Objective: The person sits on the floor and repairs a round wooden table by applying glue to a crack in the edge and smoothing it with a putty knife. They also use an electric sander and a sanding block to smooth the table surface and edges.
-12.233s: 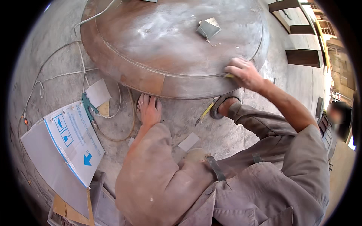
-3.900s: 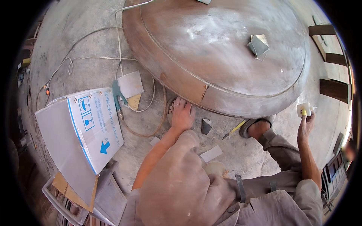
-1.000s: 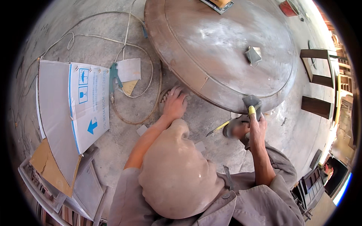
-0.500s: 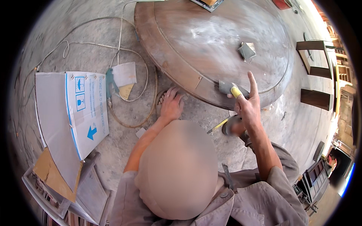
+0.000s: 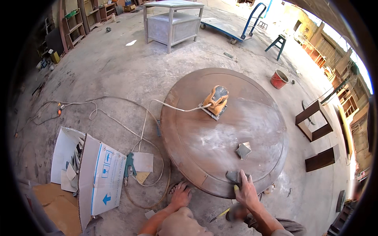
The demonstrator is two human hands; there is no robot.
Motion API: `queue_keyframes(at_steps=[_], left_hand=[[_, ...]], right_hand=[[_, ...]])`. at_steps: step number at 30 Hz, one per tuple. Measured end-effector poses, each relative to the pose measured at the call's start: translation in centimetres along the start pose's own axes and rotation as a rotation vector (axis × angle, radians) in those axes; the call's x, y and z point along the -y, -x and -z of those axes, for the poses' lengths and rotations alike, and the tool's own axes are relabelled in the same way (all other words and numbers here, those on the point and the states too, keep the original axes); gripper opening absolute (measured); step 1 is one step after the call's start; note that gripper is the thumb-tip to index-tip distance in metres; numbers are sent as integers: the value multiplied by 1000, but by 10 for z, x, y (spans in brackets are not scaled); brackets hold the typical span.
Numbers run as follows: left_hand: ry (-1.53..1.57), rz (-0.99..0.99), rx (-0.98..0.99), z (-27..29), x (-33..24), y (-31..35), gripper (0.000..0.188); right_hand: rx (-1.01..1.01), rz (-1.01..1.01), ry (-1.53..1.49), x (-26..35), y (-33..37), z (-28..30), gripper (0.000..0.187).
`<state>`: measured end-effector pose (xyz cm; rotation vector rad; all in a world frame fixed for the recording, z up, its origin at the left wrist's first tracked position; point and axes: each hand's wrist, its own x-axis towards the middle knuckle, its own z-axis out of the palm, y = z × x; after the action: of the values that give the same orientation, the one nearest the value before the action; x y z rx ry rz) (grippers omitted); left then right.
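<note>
A round brown wooden tabletop [image 5: 185, 129], dusted with pale powder, lies low in front of me. At its near right rim my right hand [image 5: 247, 191] grips a dark grey piece of sandpaper [image 5: 233, 176] between thumb and fingers, against the wood. A second folded, greyish piece [image 5: 243, 150] lies farther in on the top. My left hand [image 5: 181, 195] is low by the near left rim, fingers apart and nothing seen in it. It lies over or beside a foot; contact is unclear. An orange sander [image 5: 217, 100] stands toward the far side.
On the left stand a cardboard box [image 5: 106, 177] with scraps inside and a teal air gun [image 5: 129, 165] beside loose sheets. Cords and a hose loop over the floor. Dark wooden frames [image 5: 315, 122], a red bucket [image 5: 279, 78], a trolley [image 5: 220, 29] and a grey table [image 5: 171, 29] stand around.
The view has tilted up, bringing the whole tabletop and far floor into sight. My right index finger, raised before, is now lowered toward the sandpaper. My left hand stays about where it was.
</note>
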<state>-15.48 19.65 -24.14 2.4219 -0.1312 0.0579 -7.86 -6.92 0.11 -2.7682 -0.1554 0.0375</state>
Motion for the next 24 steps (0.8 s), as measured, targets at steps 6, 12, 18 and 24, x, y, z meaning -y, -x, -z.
queue_keyframes(at_steps=[6,12,18,24], left_hand=[[56,-46,-64,-5,5,-3,22],[15,-47,-99,21,-2,-10,23],[77,-32,-58,5,-8,-7,25],[38,5,-44,11,-9,-10,21]], right_hand=[[-56,158,123,-19,1,24,50],[-474,285,205,4,-18,48,24],[-219,192,43,-27,-2,8,30],[-35,471,152,-1,21,-5,38]])
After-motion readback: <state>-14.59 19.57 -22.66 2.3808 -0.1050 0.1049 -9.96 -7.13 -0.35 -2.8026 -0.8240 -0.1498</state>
